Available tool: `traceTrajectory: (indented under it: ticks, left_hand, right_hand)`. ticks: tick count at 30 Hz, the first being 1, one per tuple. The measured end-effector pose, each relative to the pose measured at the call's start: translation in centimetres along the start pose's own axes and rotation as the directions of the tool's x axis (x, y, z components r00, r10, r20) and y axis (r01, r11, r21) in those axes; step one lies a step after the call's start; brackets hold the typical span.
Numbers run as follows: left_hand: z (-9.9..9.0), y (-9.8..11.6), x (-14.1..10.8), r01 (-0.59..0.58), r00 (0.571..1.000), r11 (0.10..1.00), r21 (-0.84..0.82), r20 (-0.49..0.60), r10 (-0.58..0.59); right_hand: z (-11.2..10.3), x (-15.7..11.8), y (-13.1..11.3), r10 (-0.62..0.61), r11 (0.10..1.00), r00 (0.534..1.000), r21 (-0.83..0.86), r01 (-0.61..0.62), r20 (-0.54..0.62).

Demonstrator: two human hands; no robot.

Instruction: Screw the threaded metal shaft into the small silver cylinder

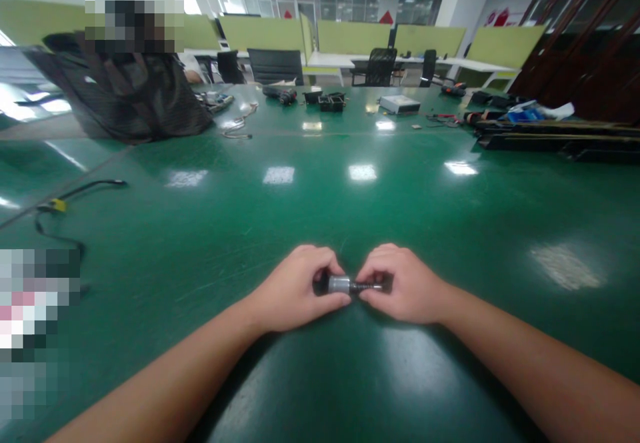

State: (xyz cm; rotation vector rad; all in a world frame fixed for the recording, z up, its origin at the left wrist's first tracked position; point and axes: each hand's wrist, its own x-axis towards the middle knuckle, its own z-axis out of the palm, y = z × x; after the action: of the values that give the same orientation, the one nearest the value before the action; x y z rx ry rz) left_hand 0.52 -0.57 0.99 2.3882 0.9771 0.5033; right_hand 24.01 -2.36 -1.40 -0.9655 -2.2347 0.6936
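Close above the green table (320, 210), my left hand (303, 286) grips a small grey cylinder (340, 285) between thumb and fingers. A thin dark rod (363, 287), ribbed like a thread or spring, points right from the cylinder, in line with it. The thumb and fingertips of my right hand (400, 284) are closed around this rod. The cylinder and rod lie roughly level, and whether they are one piece I cannot tell. My left fingers partly hide the cylinder's dark left end.
A large dark bag (135, 96) stands at the far left. A black cable (95, 186) with a yellow tag lies nearer. Along the back are a silver box (399, 104), black trays (331, 102) and tools. Long black strips (560, 140) are stacked at the far right.
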Motion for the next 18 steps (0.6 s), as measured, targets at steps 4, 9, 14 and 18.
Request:
traceTrajectory:
  ticks: [4, 9, 14, 18]
  left_hand:
    - [0.05, 0.02, -0.01, -0.002, 1.000, 1.000, -0.006, 0.001, 0.002]
    - [0.12, 0.02, -0.02, 0.006, 1.000, 1.000, 0.000, 0.001, -0.006]
    - [0.10, 0.03, -0.01, 0.009, 1.000, 1.000, 0.003, -0.001, -0.009]
    - [0.07, 0.01, 0.00, 0.020, 1.000, 1.000, 0.007, 0.008, -0.020]
  right_hand:
    - [-0.05, -0.08, -0.06, 0.001, 1.000, 1.000, 0.000, -0.001, -0.001]
    - [-0.07, -0.06, -0.04, -0.004, 0.998, 1.000, -0.060, 0.004, -0.002]
    - [-0.30, -0.01, 0.18, 0.006, 0.996, 1.000, -0.092, -0.004, 0.013]
    - [-0.95, -0.06, 0.55, 0.014, 0.996, 0.998, -0.088, -0.009, 0.055]
